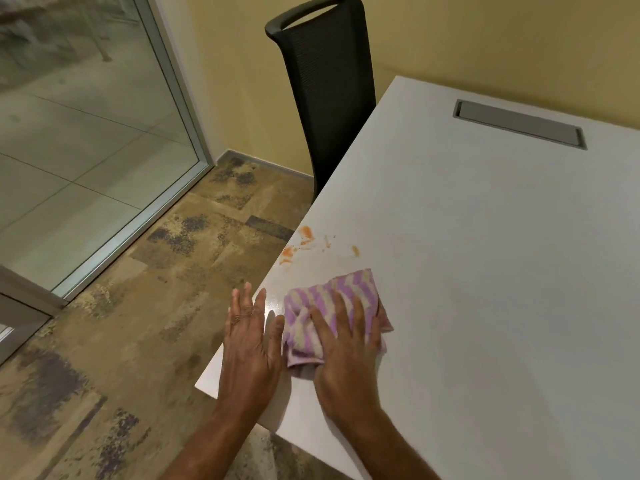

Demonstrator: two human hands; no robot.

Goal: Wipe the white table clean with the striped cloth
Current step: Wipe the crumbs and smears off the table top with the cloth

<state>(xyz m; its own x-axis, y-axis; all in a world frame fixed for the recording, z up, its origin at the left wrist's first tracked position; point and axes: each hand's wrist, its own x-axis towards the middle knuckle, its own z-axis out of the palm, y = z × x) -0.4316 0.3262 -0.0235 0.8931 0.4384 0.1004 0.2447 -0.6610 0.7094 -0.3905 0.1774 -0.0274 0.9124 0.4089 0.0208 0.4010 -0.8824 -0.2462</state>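
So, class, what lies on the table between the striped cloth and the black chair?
Orange stains near the table's edge, plain in the head view.

The right grip (349,355) covers the near half of the striped cloth (346,289), so it cannot be told how the cloth is folded beneath it. Both forearms are cut off by the bottom edge. The table (485,271) runs out of the picture at the right and at the bottom. The lower part of the black chair (329,98) is hidden behind the table. The specks near the orange stains (306,233) are too small to tell. Behind the glass panel (86,133), the shapes at top left are blurred.
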